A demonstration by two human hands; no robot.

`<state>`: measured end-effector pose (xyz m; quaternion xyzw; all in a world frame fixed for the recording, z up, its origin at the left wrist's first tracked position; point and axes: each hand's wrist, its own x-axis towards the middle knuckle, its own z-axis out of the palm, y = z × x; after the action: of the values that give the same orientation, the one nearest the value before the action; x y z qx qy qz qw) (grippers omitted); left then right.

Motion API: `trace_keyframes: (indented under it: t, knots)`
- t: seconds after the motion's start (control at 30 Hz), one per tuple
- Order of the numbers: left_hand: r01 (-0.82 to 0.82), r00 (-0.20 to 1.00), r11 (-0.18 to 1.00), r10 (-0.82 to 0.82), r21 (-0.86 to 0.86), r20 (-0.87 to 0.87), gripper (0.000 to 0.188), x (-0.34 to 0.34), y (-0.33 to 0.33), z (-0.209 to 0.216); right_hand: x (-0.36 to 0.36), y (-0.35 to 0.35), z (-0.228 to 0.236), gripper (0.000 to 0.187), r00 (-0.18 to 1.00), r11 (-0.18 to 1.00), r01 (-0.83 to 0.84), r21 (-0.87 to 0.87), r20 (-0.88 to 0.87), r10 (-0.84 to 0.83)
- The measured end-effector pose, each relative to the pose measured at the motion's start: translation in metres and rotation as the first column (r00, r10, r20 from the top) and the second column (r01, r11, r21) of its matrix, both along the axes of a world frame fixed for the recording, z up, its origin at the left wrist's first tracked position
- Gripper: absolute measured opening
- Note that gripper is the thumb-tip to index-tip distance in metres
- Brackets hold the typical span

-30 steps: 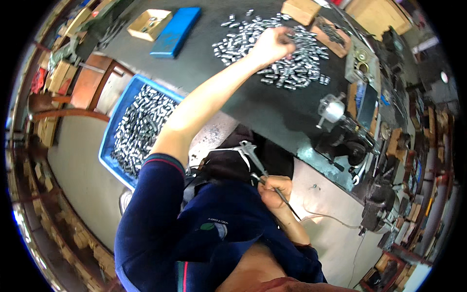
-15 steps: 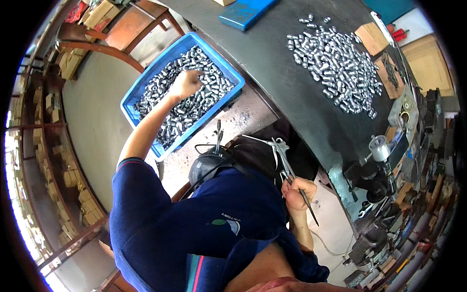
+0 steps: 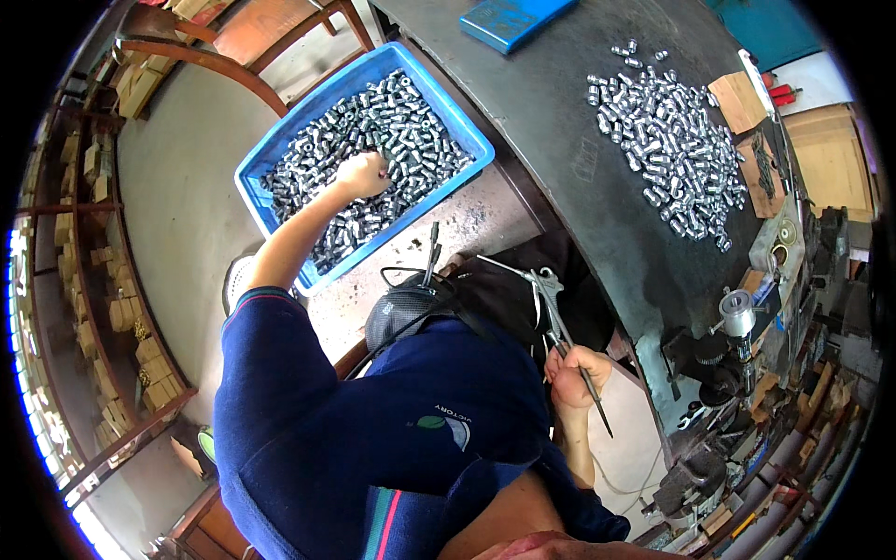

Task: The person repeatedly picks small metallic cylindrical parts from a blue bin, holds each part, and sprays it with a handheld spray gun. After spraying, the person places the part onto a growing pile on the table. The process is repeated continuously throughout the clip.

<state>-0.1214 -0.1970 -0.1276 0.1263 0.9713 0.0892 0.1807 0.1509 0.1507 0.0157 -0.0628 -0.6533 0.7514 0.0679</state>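
Observation:
My left hand [image 3: 362, 175] reaches into a blue plastic bin [image 3: 474, 168], low over the heap of small metal cylindrical fittings [image 3: 322, 140] inside it. Its fingers are curled down among the pieces; what they grip is hidden. Close to my body on the right, my right hand [image 3: 577, 375] is wrapped round a metal air blow gun [image 3: 551, 303]. Its thin silver nozzle points toward the bin side, and a dark narrow end sticks out below my fist.
On the dark workbench [image 3: 523, 103] lies a spread pile of shiny fittings [image 3: 667, 140]. Beyond stand a blue flat case [image 3: 511, 21], a wooden block [image 3: 737, 101] and a bench vise [image 3: 695, 476]. A wooden chair [image 3: 201, 56] is at the upper left, shelves [image 3: 84, 280] at far left.
My left hand has gone from fingers reaching out over the fittings to fingers curled in. The view has shifted a little, and my right hand keeps the air blow gun.

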Motion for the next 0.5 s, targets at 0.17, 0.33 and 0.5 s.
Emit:
trace_keyframes:
  t: [0.17,0.33,0.5]
  knots:
    - [0.027,0.994,0.970,-0.001,-0.242,0.105,0.024,-0.002,0.017,-0.008,-0.001,0.001,0.000,0.025,1.000,0.999,0.021,0.030,0.013,-0.022]
    - [0.055,0.996,0.976,-0.040,-0.211,0.075,0.019,-0.004,0.016,-0.011,0.006,0.006,-0.004,0.025,0.998,0.999,0.038,-0.011,0.046,-0.038]
    - [-0.045,0.997,0.999,0.045,-0.003,-0.068,0.020,-0.002,0.006,0.007,0.011,0.009,-0.015,0.026,0.994,0.987,0.099,0.130,0.032,-0.104]
